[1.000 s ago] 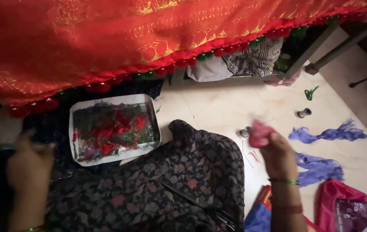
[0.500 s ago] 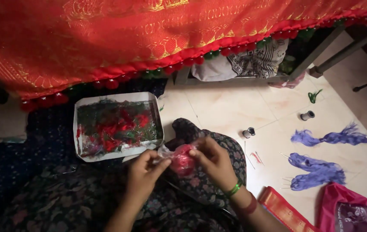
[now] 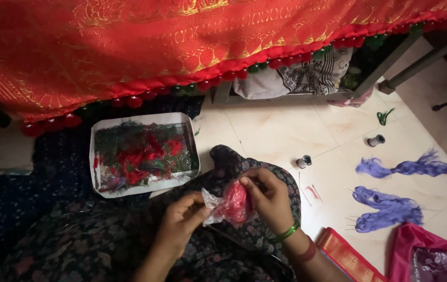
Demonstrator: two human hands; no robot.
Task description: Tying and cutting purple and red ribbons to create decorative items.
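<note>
Over the lap, at lower centre of the head view: one small clear plastic bag [image 3: 230, 204] holding a bundle of red thread, raised between both hands above a dark floral-print garment [image 3: 103, 240].

Left hand [image 3: 181, 222]: fingers curled, thumb and fingertips pinching the left edge of the plastic bag. Grip closed on the bag.

Right hand [image 3: 269, 197]: fingers bent over the top and right side of the same bag, thumb pressed at its upper edge. Grip closed on the bag. Green bangle [image 3: 288, 232] and a red band on the wrist.

Beyond the hands, to the left: one shallow white cardboard tray [image 3: 129, 121], lying on dark blue cloth, filled with tangled red and green thread scraps.

Across the top: red fabric with gold woven pattern [image 3: 181, 42], stretched taut, its lower border lined with red and green tassels.

On the pale tiled floor, to the right:
- two small thread spools, one near the knee [image 3: 304, 162], one further off [image 3: 376, 140], well apart from each other;
- two hanks of purple thread, upper [image 3: 406, 167] and lower [image 3: 388, 209], lying near one another;
- a few loose needles or pins beside the lower hank, too small to tell which;
- a wisp of green thread [image 3: 384, 116] near a grey metal frame leg [image 3: 391, 62].

Lower right corner: pink bag [image 3: 422, 256] and, just beside it, an orange-red folded cloth with gold edge [image 3: 346, 255].

Under the frame: crumpled white patterned cloth [image 3: 307, 77].
</note>
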